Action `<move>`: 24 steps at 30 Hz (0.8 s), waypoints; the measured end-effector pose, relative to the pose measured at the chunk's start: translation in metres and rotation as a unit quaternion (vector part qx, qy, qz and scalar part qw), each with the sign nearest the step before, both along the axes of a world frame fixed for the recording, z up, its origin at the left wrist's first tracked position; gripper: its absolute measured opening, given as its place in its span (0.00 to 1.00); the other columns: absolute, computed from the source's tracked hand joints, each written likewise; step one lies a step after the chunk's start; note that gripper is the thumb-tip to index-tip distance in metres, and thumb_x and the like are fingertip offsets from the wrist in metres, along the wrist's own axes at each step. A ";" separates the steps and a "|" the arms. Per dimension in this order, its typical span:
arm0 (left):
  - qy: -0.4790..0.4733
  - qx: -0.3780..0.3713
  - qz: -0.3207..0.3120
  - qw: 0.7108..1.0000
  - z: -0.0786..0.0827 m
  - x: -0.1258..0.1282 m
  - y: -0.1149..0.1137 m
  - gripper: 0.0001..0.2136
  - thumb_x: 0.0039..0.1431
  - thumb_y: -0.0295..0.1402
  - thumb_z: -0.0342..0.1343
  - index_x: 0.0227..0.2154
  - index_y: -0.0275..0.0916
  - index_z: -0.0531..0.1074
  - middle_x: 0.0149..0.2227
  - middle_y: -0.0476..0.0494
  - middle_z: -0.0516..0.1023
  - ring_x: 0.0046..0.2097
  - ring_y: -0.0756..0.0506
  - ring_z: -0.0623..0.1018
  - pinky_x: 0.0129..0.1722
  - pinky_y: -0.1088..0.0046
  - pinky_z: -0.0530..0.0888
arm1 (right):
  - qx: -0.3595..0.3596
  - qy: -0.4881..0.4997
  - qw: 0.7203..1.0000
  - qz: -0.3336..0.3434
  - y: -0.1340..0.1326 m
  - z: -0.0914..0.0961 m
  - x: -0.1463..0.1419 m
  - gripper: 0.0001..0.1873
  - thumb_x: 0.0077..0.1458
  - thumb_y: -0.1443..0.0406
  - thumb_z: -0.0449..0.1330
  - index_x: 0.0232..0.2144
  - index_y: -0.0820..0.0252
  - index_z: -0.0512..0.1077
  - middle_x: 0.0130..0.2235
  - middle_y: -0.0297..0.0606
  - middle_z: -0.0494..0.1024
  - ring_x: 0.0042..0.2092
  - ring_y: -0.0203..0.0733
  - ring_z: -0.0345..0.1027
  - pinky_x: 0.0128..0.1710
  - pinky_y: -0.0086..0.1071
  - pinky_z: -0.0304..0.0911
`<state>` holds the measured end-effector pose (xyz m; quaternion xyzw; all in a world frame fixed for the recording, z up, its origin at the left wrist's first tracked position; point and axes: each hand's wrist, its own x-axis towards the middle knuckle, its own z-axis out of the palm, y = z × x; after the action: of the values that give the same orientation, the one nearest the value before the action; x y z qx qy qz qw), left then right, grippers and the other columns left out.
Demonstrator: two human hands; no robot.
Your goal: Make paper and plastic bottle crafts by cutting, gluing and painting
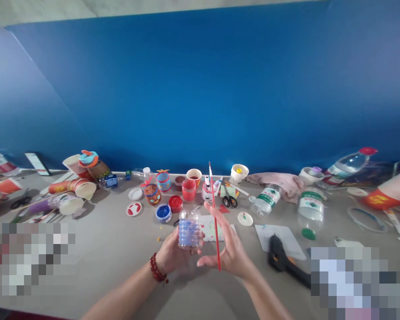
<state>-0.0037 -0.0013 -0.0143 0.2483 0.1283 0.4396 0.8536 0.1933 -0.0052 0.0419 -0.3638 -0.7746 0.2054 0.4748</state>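
My left hand (170, 253) is wrapped round a clear plastic bottle (189, 231) with light blue paint over its ribbed side. A red-handled paintbrush (214, 213) stands nearly upright in my right hand (231, 249), bristles at the top. My right fingers curve beside the bottle, with thumb and forefinger spread apart. Just beyond the bottle are an open pot of blue paint (163, 213) and an open pot of red paint (175, 203). A cup of reddish liquid (189, 190) stands behind them.
Scissors (230, 201) lie behind my right hand. A black glue gun (283, 258) rests to the right, near plastic bottles (310, 211). Paper cups (83, 189) lie at the left. A blue wall (200, 89) bounds the grey table (103, 249). Someone's arm shows at the right edge.
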 end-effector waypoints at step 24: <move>0.447 0.559 0.168 0.678 0.032 -0.032 0.013 0.53 0.45 0.49 0.68 0.67 0.44 0.40 0.67 0.26 0.53 0.66 0.25 0.56 0.61 0.38 0.58 | 0.041 -0.243 0.968 0.053 0.005 0.023 0.022 0.57 0.49 0.55 0.69 0.69 0.61 0.39 0.68 0.53 0.55 0.64 0.54 0.57 0.63 0.48 0.53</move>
<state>-0.0358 0.0118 0.0174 0.8206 0.2641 0.4024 0.3083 0.2153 0.0001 0.0647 -0.3418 -0.8926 0.1038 0.2752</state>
